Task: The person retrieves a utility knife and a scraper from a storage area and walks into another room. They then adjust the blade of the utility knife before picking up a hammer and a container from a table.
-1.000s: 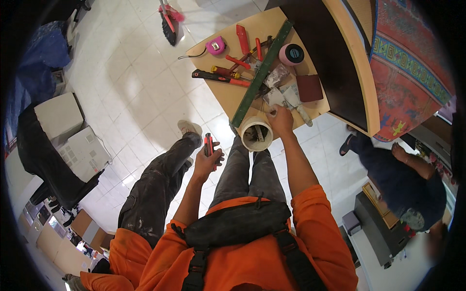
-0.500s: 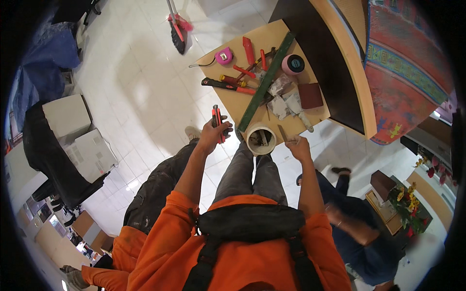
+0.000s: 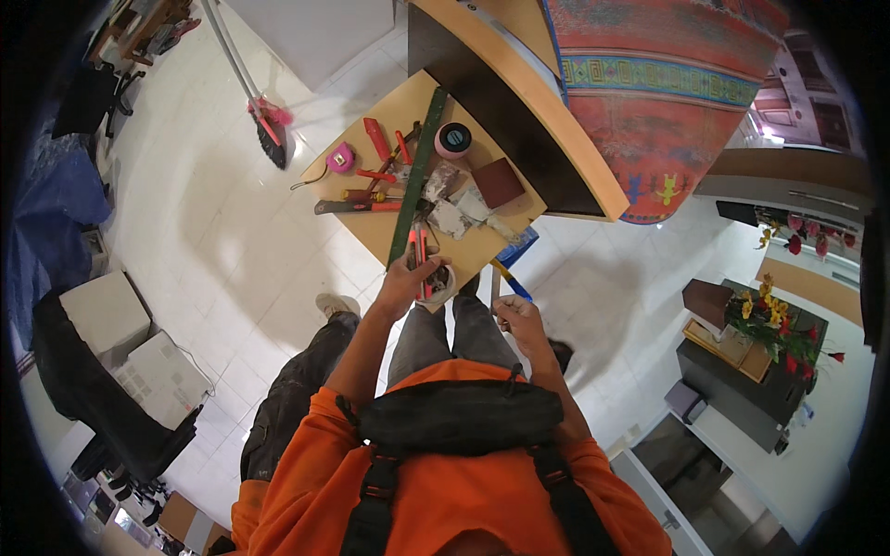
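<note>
Red-black hand tool (image 3: 420, 253) — gripped in left hand (image 3: 402, 284) over pale bucket (image 3: 451, 284), near corner of table (image 3: 369, 233); right hand (image 3: 520, 320) pinches flat strip (image 3: 496, 284). Looks like holding step — next move likely calls for clearing bucket rim.

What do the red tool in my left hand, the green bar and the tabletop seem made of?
Red tool: probably hard plastic, given its bright red casing. Green bar: apparently painted metal or wood; the green coat hides which. Tabletop: likely wood or laminate, by its smooth tan surface.

White tub (image 3: 449, 289) partly hidden by left hand (image 3: 408, 284).
</note>
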`<state>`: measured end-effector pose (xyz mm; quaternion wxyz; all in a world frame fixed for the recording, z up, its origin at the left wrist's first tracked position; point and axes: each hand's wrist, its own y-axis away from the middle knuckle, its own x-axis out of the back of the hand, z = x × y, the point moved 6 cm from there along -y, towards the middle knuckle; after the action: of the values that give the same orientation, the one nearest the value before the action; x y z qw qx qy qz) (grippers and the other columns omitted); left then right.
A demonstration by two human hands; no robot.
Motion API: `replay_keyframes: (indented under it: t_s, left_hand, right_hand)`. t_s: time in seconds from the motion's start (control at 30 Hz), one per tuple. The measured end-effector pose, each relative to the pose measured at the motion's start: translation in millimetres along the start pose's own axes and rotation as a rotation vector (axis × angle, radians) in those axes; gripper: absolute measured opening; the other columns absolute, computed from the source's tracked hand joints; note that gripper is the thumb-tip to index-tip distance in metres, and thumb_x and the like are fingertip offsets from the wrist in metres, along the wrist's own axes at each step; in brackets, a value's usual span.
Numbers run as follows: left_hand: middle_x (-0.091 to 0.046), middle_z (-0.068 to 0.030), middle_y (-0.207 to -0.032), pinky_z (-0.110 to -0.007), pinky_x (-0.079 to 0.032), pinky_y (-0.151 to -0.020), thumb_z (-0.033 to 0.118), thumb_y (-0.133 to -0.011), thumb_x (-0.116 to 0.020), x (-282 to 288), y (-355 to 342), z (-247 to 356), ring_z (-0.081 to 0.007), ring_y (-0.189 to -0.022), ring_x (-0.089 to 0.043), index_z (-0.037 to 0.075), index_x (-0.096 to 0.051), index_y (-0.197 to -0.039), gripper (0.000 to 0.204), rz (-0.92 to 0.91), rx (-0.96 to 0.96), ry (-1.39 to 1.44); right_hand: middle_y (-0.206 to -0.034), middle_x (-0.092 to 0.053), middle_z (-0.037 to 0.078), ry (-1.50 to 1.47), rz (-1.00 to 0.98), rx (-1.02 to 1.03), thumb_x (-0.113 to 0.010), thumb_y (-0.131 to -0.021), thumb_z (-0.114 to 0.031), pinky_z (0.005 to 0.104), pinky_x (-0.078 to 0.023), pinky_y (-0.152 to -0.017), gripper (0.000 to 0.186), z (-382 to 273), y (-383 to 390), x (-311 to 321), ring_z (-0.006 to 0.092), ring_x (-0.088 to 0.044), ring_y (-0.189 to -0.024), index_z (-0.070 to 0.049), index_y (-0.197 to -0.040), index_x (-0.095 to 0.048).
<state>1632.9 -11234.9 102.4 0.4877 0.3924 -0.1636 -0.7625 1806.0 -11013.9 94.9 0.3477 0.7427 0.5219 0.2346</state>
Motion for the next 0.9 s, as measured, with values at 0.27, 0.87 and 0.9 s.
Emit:
replay_keyframes:
  t_s: [0.27,0.87,0.9]
  left_hand:
    - [-0.072,-0.0098,-0.105,-0.028,-0.058,-0.078,0.019,-0.096,-0.073,-51,-4,-15,-0.0143,-0.088,-0.070,-0.003,-0.063,-0.121,0.035,0.084,0.065,0.011]
    - [-0.069,-0.0042,-0.095,-0.026,-0.050,-0.066,0.026,-0.097,-0.070,-165,21,-41,-0.0098,-0.076,-0.062,0.001,-0.065,-0.117,0.033,0.307,-0.032,-0.147]
    - [-0.069,-0.0050,-0.098,-0.026,-0.050,-0.067,0.026,-0.097,-0.070,-169,24,-34,-0.0096,-0.077,-0.062,0.001,-0.064,-0.121,0.035,0.301,-0.063,-0.147]
  right_hand:
    - [-0.091,-0.068,0.002,-0.184,-0.171,0.047,-0.071,-0.097,-0.023,0.0221,-0.046,-0.067,0.027,-55,2,16,0.0077,-0.058,-0.077,0.002,-0.106,-0.069]
    - [-0.093,-0.071,0.004,-0.058,-0.373,0.049,-0.072,-0.096,-0.019,0.0244,-0.051,-0.068,0.024,-120,-22,50,0.0091,-0.064,-0.080,0.001,-0.108,-0.068]
    - [-0.093,-0.071,0.004,-0.053,-0.383,0.050,-0.072,-0.096,-0.019,0.0244,-0.051,-0.068,0.024,-128,-19,50,0.0091,-0.064,-0.080,0.001,-0.108,-0.068]
